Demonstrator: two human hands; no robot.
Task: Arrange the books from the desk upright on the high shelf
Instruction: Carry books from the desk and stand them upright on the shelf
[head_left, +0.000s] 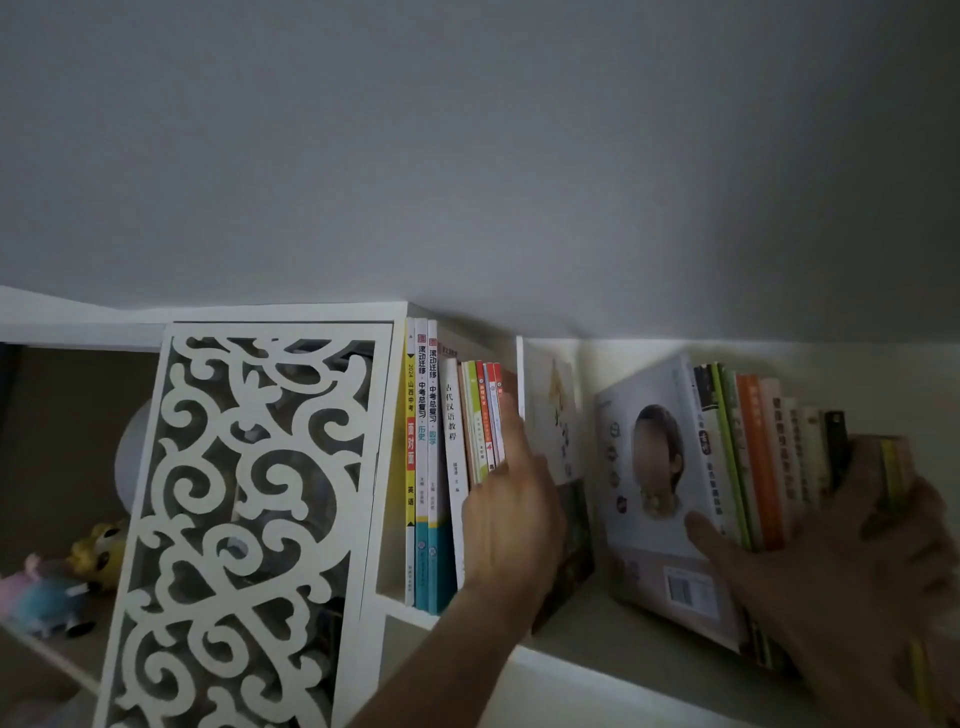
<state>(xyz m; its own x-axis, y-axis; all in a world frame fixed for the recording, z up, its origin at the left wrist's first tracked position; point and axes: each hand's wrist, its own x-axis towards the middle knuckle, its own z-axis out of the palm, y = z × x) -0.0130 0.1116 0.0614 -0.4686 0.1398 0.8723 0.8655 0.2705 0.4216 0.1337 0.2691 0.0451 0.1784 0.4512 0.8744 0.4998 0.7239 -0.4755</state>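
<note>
A row of upright books (435, 457) stands at the left end of the high white shelf (582, 618), against a carved panel. My left hand (511, 499) presses flat, fingers straight, against the right side of that row. Further right, a bundle of several books (748, 457) leans to the left, its front cover white with a round picture. My right hand (852, 561) grips this bundle, thumb on the front cover and fingers round the far side. Between the two groups stand a white book (553, 415) and a dark one (576, 540), partly hidden by my left hand.
A white carved fretwork panel (244, 519) fronts the compartment on the left. Plush toys (57, 582) lie on a lower shelf at far left. A plain grey wall rises above the shelf. A thin white divider (519, 374) stands behind the left row.
</note>
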